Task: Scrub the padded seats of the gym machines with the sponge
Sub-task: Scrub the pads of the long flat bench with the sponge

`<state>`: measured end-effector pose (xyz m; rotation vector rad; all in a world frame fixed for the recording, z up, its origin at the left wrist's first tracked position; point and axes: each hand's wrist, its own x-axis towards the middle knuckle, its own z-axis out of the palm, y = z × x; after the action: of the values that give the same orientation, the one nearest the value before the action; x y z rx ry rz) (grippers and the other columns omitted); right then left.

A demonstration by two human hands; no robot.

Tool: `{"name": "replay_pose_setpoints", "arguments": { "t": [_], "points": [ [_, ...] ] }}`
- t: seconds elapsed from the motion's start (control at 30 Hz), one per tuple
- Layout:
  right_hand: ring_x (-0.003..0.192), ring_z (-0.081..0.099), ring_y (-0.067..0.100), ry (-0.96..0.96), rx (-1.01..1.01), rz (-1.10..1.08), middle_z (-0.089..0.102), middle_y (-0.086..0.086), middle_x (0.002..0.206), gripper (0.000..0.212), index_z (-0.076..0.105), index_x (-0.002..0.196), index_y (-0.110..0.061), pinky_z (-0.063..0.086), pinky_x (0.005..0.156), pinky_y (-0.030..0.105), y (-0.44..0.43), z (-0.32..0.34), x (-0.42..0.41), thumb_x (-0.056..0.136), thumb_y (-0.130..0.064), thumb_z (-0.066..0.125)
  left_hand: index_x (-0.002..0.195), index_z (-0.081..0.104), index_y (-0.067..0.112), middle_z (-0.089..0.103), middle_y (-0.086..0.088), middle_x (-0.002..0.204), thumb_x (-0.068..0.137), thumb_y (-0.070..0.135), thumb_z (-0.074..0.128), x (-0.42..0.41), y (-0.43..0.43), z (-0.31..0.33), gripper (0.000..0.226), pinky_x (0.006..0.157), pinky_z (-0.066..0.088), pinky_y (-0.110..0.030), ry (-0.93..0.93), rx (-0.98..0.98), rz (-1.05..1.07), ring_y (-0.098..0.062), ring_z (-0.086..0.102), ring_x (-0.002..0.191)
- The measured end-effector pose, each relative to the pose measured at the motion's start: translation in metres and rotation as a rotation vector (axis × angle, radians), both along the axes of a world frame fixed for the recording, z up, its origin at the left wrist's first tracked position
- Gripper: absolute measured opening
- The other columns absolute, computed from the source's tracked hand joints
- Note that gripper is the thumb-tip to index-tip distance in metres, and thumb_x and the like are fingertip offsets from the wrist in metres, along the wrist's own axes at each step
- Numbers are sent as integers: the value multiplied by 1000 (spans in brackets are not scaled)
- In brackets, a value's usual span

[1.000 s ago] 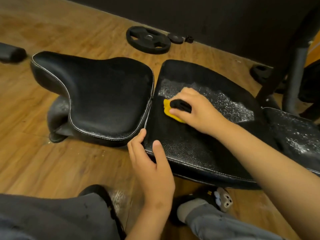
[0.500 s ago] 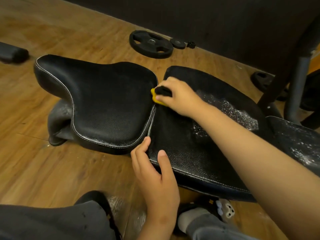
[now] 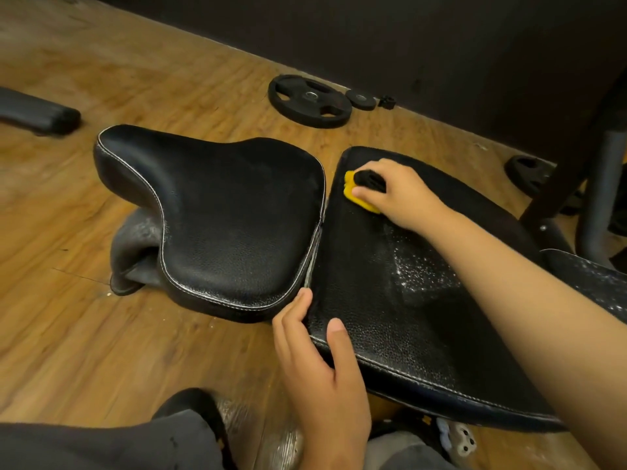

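Sponge [image 3: 353, 195], yellow with a dark scrub side, sits pressed on the far left corner of the long black pad [image 3: 366, 310], gripped by the right hand [image 3: 402, 195] with fingers curled over it. The left hand [image 3: 322, 368] holds the pad's near left corner, thumb flat on top and fingers wrapped round the edge, in the gap beside the seat [image 3: 220, 215]. White foam [image 3: 420, 269] speckles the middle of the pad. A weight plate [image 3: 309, 100] lies on the wooden floor [image 3: 101, 334] beyond.
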<state>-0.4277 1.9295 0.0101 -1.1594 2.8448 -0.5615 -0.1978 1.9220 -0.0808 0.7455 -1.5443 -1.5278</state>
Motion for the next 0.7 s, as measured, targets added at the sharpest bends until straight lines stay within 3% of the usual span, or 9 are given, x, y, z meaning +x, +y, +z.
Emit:
{"name": "replay_pose_setpoints", "arguments": {
  "t": [0.2,0.4,0.57,0.7],
  "points": [
    [109,53,28,62,50,-151,54,11,118,33,58,123,-14,39,85,32,-37,4,-33,94,-30,59,120,46,44,48,26,124,86,42,43,-1,1,0,34,98,35,-11,8,19,-2,0,47,122],
    [95,50,15,41,161,64,50,-1,102,28,62,115,-17,37,79,27,-48,-3,-4,92,-31,61,121,46,42,49,23,125,87,38,44,-2,1,-1,34,98,35,-10,19,-5,18,-1,48,121],
    [97,56,12,-86,-52,-14,61,-3,103,26,63,113,-17,38,77,23,-45,-6,-2,92,-32,61,119,46,44,49,25,125,87,38,44,-2,2,-1,33,99,35,-9,22,3,17,2,47,121],
    [99,54,9,-115,-49,33,59,-6,105,28,61,119,-19,37,80,22,-55,-5,5,94,-30,59,122,47,39,50,23,125,87,36,45,-3,3,-1,34,98,34,-9,31,-3,28,1,48,121]
  ]
}}
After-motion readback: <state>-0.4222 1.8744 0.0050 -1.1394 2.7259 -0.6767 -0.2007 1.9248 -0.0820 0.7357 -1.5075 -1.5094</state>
